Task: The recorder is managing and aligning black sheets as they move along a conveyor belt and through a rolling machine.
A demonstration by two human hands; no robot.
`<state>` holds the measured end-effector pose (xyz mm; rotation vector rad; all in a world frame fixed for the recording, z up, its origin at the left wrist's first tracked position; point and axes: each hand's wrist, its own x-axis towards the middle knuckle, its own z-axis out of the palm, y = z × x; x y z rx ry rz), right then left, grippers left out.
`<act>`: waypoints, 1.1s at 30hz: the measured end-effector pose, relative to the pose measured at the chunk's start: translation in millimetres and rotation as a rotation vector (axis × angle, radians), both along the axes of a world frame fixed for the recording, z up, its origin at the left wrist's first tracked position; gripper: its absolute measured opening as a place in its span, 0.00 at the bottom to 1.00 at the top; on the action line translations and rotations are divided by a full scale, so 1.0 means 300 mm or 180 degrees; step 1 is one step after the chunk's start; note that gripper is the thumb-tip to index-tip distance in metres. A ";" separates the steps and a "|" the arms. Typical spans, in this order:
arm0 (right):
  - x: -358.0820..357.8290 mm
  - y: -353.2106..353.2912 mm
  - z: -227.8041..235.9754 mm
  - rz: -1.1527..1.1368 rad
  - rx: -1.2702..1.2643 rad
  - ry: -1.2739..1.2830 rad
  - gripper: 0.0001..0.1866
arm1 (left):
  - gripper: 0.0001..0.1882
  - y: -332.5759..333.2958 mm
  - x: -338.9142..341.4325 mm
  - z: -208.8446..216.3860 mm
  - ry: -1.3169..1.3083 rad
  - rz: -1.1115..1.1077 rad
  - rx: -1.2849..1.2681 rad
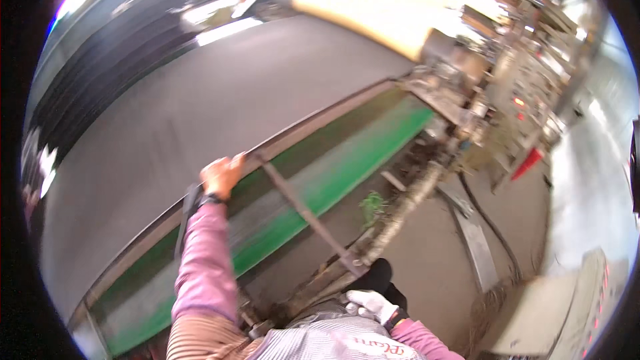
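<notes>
Left hand [223,176] on near edge of table [200,110], panel [270,243] below, right hand [372,307] by torso [313,341], strip [479,250] on floor [423,243] farther right

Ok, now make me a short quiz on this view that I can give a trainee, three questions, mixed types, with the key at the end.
1. True or false: the left hand is at the side rail of the grey belt.
2. What colour is the large panel at the top of the view, beyond the belt?
A) blue
B) yellow
C) red
3. Fill in the blank: the right hand wears a white ____.

Key:
1. True
2. B
3. Glove
</notes>
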<state>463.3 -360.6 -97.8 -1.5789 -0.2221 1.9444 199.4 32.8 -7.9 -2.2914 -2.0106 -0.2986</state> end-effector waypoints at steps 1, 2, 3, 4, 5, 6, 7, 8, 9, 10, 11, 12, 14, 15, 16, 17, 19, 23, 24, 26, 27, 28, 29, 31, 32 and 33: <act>-0.003 0.003 -0.001 0.0116 -0.0017 -0.0048 0.11 | 0.36 0.014 0.035 0.004 -0.0297 0.0185 -0.0082; -0.005 0.005 -0.002 0.0120 -0.0014 -0.0021 0.12 | 0.36 0.040 0.050 0.014 -0.0348 -0.0122 -0.0437; -0.007 0.008 0.000 0.0155 -0.0067 -0.0117 0.12 | 0.39 0.054 0.060 0.011 -0.0358 -0.0241 -0.0375; -0.009 0.011 0.004 0.0155 -0.0119 -0.0144 0.13 | 0.38 0.073 0.071 0.005 -0.0647 -0.0175 -0.0571; -0.010 0.014 0.007 0.0207 -0.0048 -0.0108 0.13 | 0.26 0.089 0.060 -0.007 -0.0606 -0.0887 -0.0330; -0.012 0.013 0.012 0.0237 0.0033 -0.0094 0.13 | 0.22 0.096 0.044 -0.028 -0.0150 -0.1199 -0.0192; -0.011 0.014 0.016 0.0251 -0.0010 -0.0219 0.13 | 0.22 0.100 0.009 -0.048 -0.0230 -0.1258 0.0056; -0.013 0.013 0.019 0.0234 0.0056 -0.0157 0.13 | 0.21 0.103 -0.031 -0.068 -0.0052 -0.1040 -0.0101; -0.014 0.010 0.020 0.0198 0.0097 -0.0158 0.13 | 0.21 0.099 -0.073 -0.090 0.0128 -0.0839 -0.0276; -0.013 0.005 0.020 0.0196 0.0052 -0.0196 0.13 | 0.20 0.090 -0.146 -0.105 -0.0061 -0.0772 -0.0395; -0.011 0.002 0.017 0.0170 0.0128 -0.0111 0.13 | 0.21 0.078 -0.226 -0.113 -0.0104 -0.0716 -0.0508; -0.008 -0.002 0.013 0.0170 0.0155 -0.0099 0.14 | 0.24 0.055 -0.345 -0.105 -0.0335 -0.0713 -0.0465; -0.002 -0.010 0.000 0.0105 0.0141 0.0017 0.13 | 0.31 -0.016 -0.535 -0.098 -0.0329 -0.0696 0.0157; -0.002 -0.014 -0.008 0.0062 0.0137 0.0028 0.13 | 0.31 -0.046 -0.636 -0.078 -0.0768 0.0168 -0.0041; 0.001 -0.016 -0.015 0.0046 0.0149 0.0007 0.14 | 0.34 -0.117 -0.741 -0.075 -0.0722 0.0743 -0.0007; 0.001 -0.019 -0.021 0.0049 0.0119 -0.0067 0.14 | 0.36 -0.156 -0.835 -0.064 -0.0709 0.1319 0.0199; 0.005 -0.018 -0.028 0.0028 0.0209 0.0111 0.14 | 0.37 -0.239 -0.999 -0.075 0.0066 0.1468 0.0378; 0.001 -0.009 -0.027 -0.0011 0.0068 -0.0046 0.15 | 0.33 -0.239 -1.121 -0.183 0.0088 0.1218 0.0405; 0.003 -0.010 -0.024 0.0054 0.0130 -0.0023 0.15 | 0.33 -0.213 -1.115 -0.206 -0.0018 0.1187 0.0457; 0.003 -0.012 -0.020 0.0237 0.0312 -0.0132 0.15 | 0.32 -0.156 -1.067 -0.228 0.0397 0.1057 0.0395; 0.002 -0.014 -0.019 0.0161 0.0331 0.0026 0.15 | 0.32 -0.136 -1.027 -0.228 0.0218 0.1077 0.0409; -0.002 -0.019 -0.017 0.0123 0.0332 -0.0071 0.15 | 0.31 -0.130 -0.981 -0.224 0.0047 0.0903 0.0466; -0.005 -0.023 -0.017 0.0101 0.0219 -0.0239 0.15 | 0.31 -0.129 -0.927 -0.214 0.0063 0.0718 0.0425; -0.006 -0.026 -0.015 0.0041 0.0369 -0.0150 0.15 | 0.29 -0.132 -0.815 -0.185 -0.0175 0.0432 0.0321; -0.005 -0.026 -0.014 0.0072 0.0305 -0.0141 0.14 | 0.29 -0.129 -0.764 -0.171 -0.0458 0.0397 0.0309; -0.004 -0.026 -0.014 -0.0002 0.0412 -0.0117 0.14 | 0.29 -0.123 -0.719 -0.162 -0.0417 0.0263 0.0251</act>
